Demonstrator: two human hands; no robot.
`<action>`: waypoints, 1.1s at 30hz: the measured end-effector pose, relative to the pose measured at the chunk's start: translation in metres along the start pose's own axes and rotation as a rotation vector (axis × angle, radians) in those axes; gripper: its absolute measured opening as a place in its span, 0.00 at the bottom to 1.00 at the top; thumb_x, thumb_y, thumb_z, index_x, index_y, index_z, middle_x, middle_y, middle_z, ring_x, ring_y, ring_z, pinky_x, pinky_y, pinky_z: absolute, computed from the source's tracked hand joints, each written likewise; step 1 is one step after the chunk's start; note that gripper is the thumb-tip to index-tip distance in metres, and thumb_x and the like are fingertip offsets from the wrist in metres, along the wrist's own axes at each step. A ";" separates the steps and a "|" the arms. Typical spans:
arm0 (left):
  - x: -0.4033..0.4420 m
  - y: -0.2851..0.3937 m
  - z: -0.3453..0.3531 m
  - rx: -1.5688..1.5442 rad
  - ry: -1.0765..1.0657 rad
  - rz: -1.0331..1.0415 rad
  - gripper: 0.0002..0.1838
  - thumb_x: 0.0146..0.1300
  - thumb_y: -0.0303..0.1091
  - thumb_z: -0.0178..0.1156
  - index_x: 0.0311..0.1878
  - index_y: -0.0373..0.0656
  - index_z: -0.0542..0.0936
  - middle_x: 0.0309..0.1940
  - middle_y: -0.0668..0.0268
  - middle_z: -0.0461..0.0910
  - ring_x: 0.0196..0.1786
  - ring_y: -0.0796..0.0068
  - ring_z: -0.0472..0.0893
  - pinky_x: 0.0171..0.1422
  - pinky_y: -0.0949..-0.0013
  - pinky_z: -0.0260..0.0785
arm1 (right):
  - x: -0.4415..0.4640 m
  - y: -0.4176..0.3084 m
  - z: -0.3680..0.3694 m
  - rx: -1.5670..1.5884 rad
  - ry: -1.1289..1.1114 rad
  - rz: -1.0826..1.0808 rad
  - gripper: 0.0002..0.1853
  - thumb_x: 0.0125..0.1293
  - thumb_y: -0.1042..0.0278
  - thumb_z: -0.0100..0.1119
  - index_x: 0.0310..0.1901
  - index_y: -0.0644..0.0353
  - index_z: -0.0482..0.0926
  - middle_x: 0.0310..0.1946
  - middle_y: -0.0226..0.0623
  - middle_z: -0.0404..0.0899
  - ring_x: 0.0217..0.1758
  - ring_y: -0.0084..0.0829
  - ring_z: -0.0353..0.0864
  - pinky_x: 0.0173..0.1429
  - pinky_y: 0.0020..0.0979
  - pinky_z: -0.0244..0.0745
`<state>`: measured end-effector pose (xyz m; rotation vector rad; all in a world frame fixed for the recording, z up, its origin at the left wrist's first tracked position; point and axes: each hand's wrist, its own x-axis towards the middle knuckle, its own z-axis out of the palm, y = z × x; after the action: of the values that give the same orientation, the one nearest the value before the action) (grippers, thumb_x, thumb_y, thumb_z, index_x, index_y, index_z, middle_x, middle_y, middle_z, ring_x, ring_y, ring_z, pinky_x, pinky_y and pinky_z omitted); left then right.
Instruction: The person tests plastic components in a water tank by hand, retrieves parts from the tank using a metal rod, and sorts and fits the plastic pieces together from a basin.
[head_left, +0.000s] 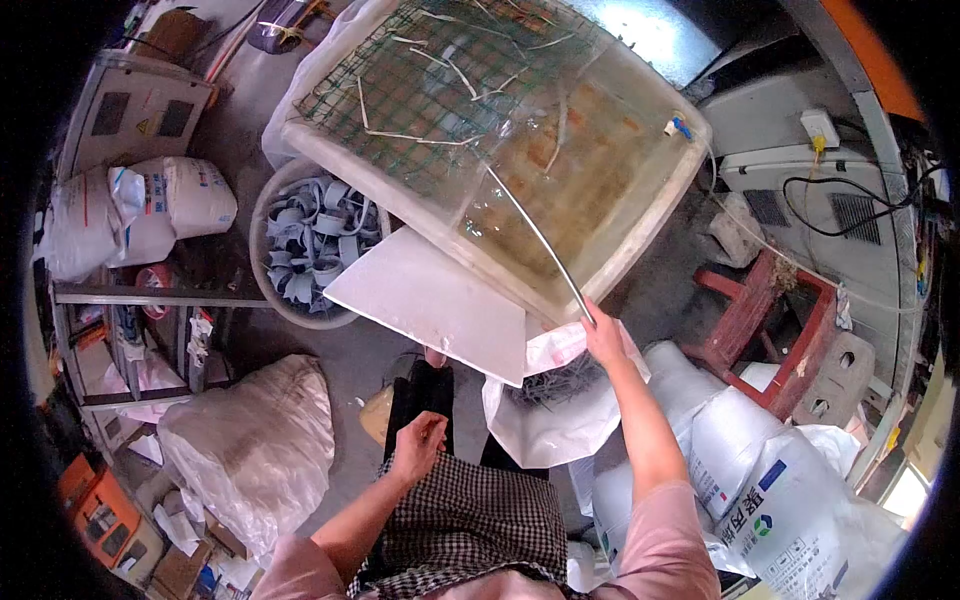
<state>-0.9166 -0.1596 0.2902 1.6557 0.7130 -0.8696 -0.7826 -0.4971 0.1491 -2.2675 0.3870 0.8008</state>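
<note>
My right hand (603,338) grips the near end of a thin metal rod (541,236). The rod slants away to the left over a large white tub (632,268) of murky water, its far tip near the edge of a green wire mesh (395,115). Pale strips (430,138) lie on the mesh. My left hand (418,446), fingers curled and nothing visible in them, hangs before my checked apron (470,505). Beneath my right forearm is an open white sack (560,432) with dark, stringy scraps (552,385) inside. A flat white board (435,300) leans along the tub's near side.
Left of the tub stands a round bin (262,262) of grey plastic pieces (322,225). A metal frame shelf (160,297) and a large plastic bag (255,450) sit at left. On the right are a red metal frame (815,335) and stacked white sacks (780,510).
</note>
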 end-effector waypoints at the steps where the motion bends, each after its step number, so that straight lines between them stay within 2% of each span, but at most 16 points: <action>1: 0.000 0.004 -0.002 0.022 0.003 -0.035 0.09 0.67 0.33 0.53 0.42 0.36 0.75 0.24 0.67 0.75 0.25 0.83 0.75 0.25 0.76 0.68 | 0.017 -0.008 0.005 0.027 0.003 -0.024 0.23 0.63 0.67 0.51 0.61 0.48 0.68 0.39 0.61 0.76 0.46 0.57 0.74 0.49 0.46 0.69; 8: 0.011 0.002 -0.008 0.024 0.033 -0.031 0.09 0.67 0.33 0.52 0.42 0.37 0.75 0.24 0.68 0.75 0.26 0.83 0.75 0.24 0.77 0.66 | 0.073 -0.051 0.014 -0.013 0.003 -0.130 0.23 0.63 0.68 0.51 0.61 0.47 0.68 0.37 0.61 0.75 0.45 0.57 0.74 0.47 0.45 0.69; 10: 0.013 0.011 -0.007 -0.023 0.018 -0.029 0.09 0.66 0.33 0.53 0.42 0.37 0.75 0.24 0.68 0.75 0.25 0.83 0.75 0.24 0.77 0.66 | 0.054 -0.029 -0.005 0.066 -0.018 -0.120 0.23 0.62 0.68 0.52 0.60 0.47 0.69 0.39 0.60 0.75 0.46 0.57 0.73 0.47 0.44 0.69; 12: 0.017 0.008 -0.007 -0.027 0.008 0.011 0.09 0.66 0.33 0.53 0.42 0.36 0.75 0.24 0.68 0.75 0.25 0.83 0.75 0.25 0.77 0.66 | 0.023 0.010 -0.018 0.098 0.069 -0.260 0.23 0.62 0.69 0.53 0.60 0.47 0.69 0.43 0.58 0.75 0.48 0.55 0.73 0.50 0.41 0.70; 14: 0.019 0.009 -0.007 -0.029 0.003 0.044 0.09 0.66 0.32 0.53 0.41 0.36 0.75 0.24 0.67 0.75 0.25 0.83 0.74 0.25 0.77 0.66 | -0.017 0.020 -0.040 0.054 -0.026 -0.023 0.24 0.60 0.75 0.52 0.60 0.54 0.69 0.53 0.48 0.74 0.58 0.42 0.73 0.59 0.32 0.67; 17: 0.017 0.016 -0.005 -0.062 -0.010 0.005 0.10 0.66 0.33 0.53 0.41 0.34 0.75 0.24 0.67 0.75 0.25 0.83 0.74 0.26 0.77 0.66 | -0.042 0.060 -0.033 0.145 0.095 -0.087 0.24 0.60 0.76 0.52 0.60 0.54 0.69 0.53 0.46 0.74 0.58 0.40 0.73 0.60 0.32 0.67; 18: 0.017 0.019 -0.005 -0.014 -0.022 0.009 0.10 0.66 0.32 0.53 0.41 0.34 0.75 0.24 0.67 0.75 0.26 0.83 0.74 0.27 0.77 0.67 | -0.041 0.057 -0.032 0.144 0.093 -0.087 0.24 0.60 0.76 0.52 0.60 0.54 0.69 0.53 0.46 0.74 0.58 0.40 0.73 0.60 0.32 0.67; 20: 0.018 0.019 -0.007 0.033 -0.032 0.012 0.10 0.66 0.32 0.53 0.41 0.34 0.75 0.24 0.67 0.75 0.26 0.83 0.75 0.28 0.77 0.68 | -0.033 0.048 -0.027 0.064 0.129 -0.134 0.23 0.62 0.70 0.53 0.60 0.48 0.69 0.47 0.55 0.75 0.51 0.52 0.74 0.52 0.40 0.70; 21: 0.019 0.016 -0.007 0.012 -0.035 0.014 0.09 0.66 0.32 0.53 0.41 0.33 0.75 0.25 0.66 0.75 0.27 0.83 0.75 0.28 0.77 0.68 | -0.024 0.037 -0.024 0.064 0.126 -0.135 0.23 0.62 0.70 0.53 0.60 0.48 0.69 0.47 0.55 0.75 0.51 0.52 0.74 0.52 0.40 0.70; 23: 0.020 0.014 -0.009 -0.008 -0.033 0.016 0.09 0.66 0.31 0.53 0.41 0.33 0.75 0.25 0.66 0.75 0.27 0.83 0.75 0.28 0.77 0.68 | 0.000 0.010 -0.015 0.064 0.049 0.017 0.23 0.62 0.70 0.53 0.60 0.48 0.68 0.47 0.54 0.75 0.51 0.52 0.74 0.52 0.40 0.70; 25: 0.017 0.015 -0.016 -0.067 0.011 0.007 0.09 0.66 0.31 0.53 0.41 0.33 0.75 0.25 0.67 0.75 0.27 0.82 0.75 0.27 0.77 0.68 | 0.002 0.001 -0.004 0.072 0.053 -0.010 0.23 0.62 0.70 0.53 0.60 0.48 0.68 0.47 0.54 0.75 0.50 0.53 0.74 0.53 0.39 0.69; 27: 0.015 0.014 -0.025 -0.059 0.036 -0.003 0.09 0.66 0.31 0.53 0.40 0.33 0.75 0.25 0.67 0.75 0.26 0.82 0.75 0.28 0.77 0.68 | -0.008 0.002 -0.007 0.117 0.048 0.048 0.23 0.61 0.72 0.53 0.60 0.54 0.69 0.48 0.50 0.77 0.52 0.38 0.78 0.54 0.31 0.69; 28: 0.015 0.015 -0.029 -0.053 0.057 -0.010 0.09 0.66 0.31 0.52 0.40 0.33 0.74 0.24 0.67 0.75 0.26 0.83 0.74 0.28 0.77 0.68 | -0.018 0.014 -0.009 0.051 0.080 -0.046 0.24 0.61 0.72 0.53 0.61 0.55 0.68 0.51 0.52 0.74 0.55 0.44 0.75 0.57 0.34 0.67; 29: 0.016 0.017 -0.032 -0.059 0.053 -0.010 0.09 0.66 0.31 0.52 0.40 0.33 0.74 0.24 0.67 0.75 0.26 0.83 0.74 0.28 0.77 0.68 | -0.031 0.026 -0.012 0.043 0.081 -0.045 0.24 0.61 0.72 0.53 0.61 0.55 0.68 0.51 0.52 0.74 0.55 0.44 0.75 0.57 0.34 0.67; 31: 0.017 0.023 -0.039 -0.044 0.048 -0.122 0.09 0.66 0.32 0.52 0.41 0.34 0.74 0.24 0.68 0.74 0.26 0.83 0.74 0.29 0.77 0.69 | -0.052 0.040 -0.019 0.177 0.139 -0.159 0.23 0.61 0.75 0.54 0.60 0.61 0.68 0.54 0.47 0.74 0.56 0.37 0.75 0.58 0.31 0.67; 33: 0.022 0.008 -0.038 -0.064 0.046 -0.067 0.08 0.67 0.32 0.52 0.41 0.36 0.75 0.24 0.68 0.74 0.25 0.83 0.74 0.29 0.77 0.69 | -0.055 0.044 -0.022 0.177 0.139 -0.146 0.24 0.61 0.75 0.52 0.61 0.62 0.67 0.53 0.46 0.75 0.58 0.33 0.73 0.60 0.28 0.64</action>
<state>-0.8908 -0.1244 0.2822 1.6066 0.8243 -0.8500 -0.8363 -0.5417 0.1746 -2.1626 0.3377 0.5153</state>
